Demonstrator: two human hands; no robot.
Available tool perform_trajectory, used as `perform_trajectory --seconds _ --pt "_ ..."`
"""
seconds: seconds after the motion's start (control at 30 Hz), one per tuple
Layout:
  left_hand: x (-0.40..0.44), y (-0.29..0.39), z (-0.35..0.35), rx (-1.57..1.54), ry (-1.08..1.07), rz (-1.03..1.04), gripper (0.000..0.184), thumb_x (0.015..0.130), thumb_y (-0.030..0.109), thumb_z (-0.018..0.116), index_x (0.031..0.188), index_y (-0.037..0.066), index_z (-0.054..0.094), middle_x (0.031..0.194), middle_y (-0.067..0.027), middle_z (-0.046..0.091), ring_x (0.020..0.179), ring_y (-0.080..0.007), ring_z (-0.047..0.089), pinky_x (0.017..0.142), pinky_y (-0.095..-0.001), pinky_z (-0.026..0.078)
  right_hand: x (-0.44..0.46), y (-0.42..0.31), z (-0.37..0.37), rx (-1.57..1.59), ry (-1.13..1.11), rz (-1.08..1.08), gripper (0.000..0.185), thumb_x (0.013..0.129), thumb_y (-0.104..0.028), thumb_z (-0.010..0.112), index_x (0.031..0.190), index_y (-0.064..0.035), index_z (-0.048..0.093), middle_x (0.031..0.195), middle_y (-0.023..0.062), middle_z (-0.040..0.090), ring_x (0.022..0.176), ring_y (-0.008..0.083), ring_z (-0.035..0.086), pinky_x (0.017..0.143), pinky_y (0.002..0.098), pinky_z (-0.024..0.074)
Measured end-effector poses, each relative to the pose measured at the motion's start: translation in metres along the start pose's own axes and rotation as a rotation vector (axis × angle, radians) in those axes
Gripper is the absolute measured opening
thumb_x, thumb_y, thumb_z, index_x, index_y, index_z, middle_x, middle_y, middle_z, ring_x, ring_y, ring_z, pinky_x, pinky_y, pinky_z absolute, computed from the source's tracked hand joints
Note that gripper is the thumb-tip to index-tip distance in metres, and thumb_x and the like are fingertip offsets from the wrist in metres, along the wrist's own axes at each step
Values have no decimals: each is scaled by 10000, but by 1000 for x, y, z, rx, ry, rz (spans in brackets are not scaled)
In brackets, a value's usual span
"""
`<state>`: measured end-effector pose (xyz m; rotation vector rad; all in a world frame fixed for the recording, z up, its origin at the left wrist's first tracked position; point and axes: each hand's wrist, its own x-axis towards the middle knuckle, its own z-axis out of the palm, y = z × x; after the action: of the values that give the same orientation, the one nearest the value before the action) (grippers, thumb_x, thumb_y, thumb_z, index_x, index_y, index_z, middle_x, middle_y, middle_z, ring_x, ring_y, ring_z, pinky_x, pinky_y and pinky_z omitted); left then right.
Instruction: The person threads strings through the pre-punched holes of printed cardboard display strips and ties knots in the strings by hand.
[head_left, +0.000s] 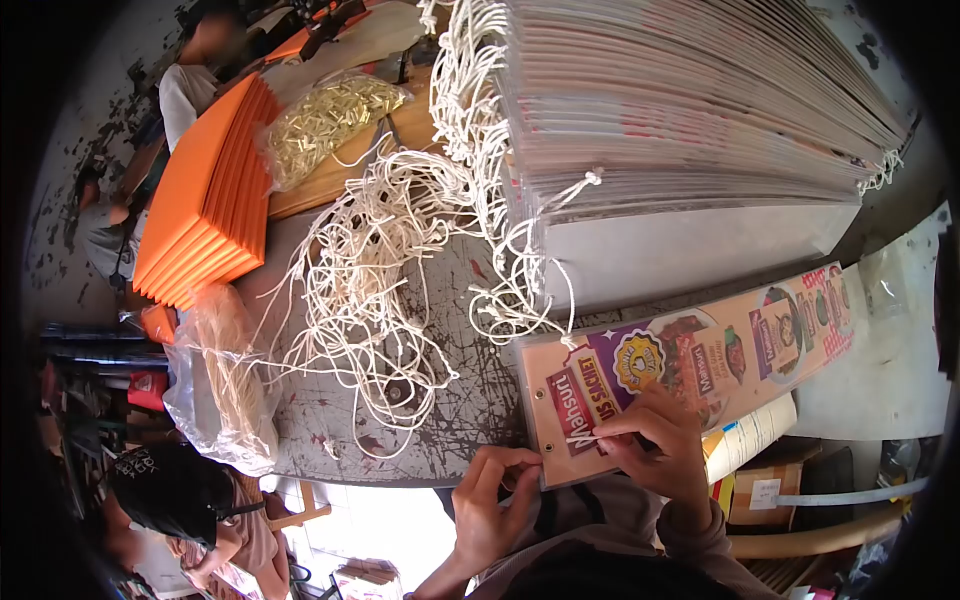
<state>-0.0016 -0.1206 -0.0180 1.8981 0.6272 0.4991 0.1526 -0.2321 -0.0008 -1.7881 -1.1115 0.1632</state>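
Note:
A long printed sign [640, 372] with food pictures lies at the table's front edge, with metal eyelets at its left end. My right hand [660, 445] is over the sign's lower left part, thumb and finger pinched on what looks like a thin white cord. My left hand [492, 500] is closed at the sign's lower left corner, beside the lower eyelet; what its fingertips hold is hidden. A tangle of knotted white cords [375, 270] spreads over the table to the left. Behind the sign stands a large stack of similar flat signs [700, 120], with cords hanging at their ends.
Folded orange sheets [205, 190] stand at the back left, next to a bag of small gold-coloured pieces [335, 115]. A plastic bag of pale strands [230, 380] lies at the table's left edge [340, 480]. A seated person [190, 500] is at lower left; others are farther back.

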Motion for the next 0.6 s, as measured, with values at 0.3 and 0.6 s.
perform_trajectory --seconds 0.3,0.6 --pt "-4 -1 4 -134 87 -142 188 773 -90 538 957 -48 552 841 -116 566 683 -164 607 609 -250 482 1 0 -3 49 -32 -38 188 637 35 695 783 -66 632 636 27 542 571 172 461 514 273 369" --pt "-4 -1 4 -185 45 -133 198 811 -59 498 1006 -55 531 887 -126 532 745 -173 578 652 -262 464 1 -2 -5 56 -52 -11 184 634 23 693 784 -65 633 652 29 566 587 173 487 525 276 384"
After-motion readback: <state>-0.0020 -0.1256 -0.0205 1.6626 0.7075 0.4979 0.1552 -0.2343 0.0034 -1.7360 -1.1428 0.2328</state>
